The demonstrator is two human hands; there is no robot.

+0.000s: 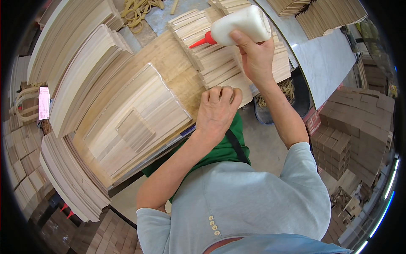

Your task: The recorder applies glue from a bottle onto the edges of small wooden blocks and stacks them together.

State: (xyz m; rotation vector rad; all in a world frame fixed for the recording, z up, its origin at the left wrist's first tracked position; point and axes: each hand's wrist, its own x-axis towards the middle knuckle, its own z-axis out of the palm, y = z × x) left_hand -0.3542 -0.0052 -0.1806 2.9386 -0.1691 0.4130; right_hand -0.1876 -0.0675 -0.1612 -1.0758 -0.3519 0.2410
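Observation:
A white squeeze bottle with a red pointed nozzle is tilted on its side in my right hand. Its tip points left, over a row of pale wooden strips laid side by side. My left hand has its fingers curled down at the near edge of these strips; the fingertips are hidden, so what they grip cannot be made out. To its left, a flat curved wooden panel with a thin glossy line along its edges lies on the worn wooden worktop.
Tall stacks of curved wooden pieces line the worktop's left side. Rubber bands lie at the back. More wooden pieces rest on a grey table at the right. A dark bin stands below; brown stacks fill the far right.

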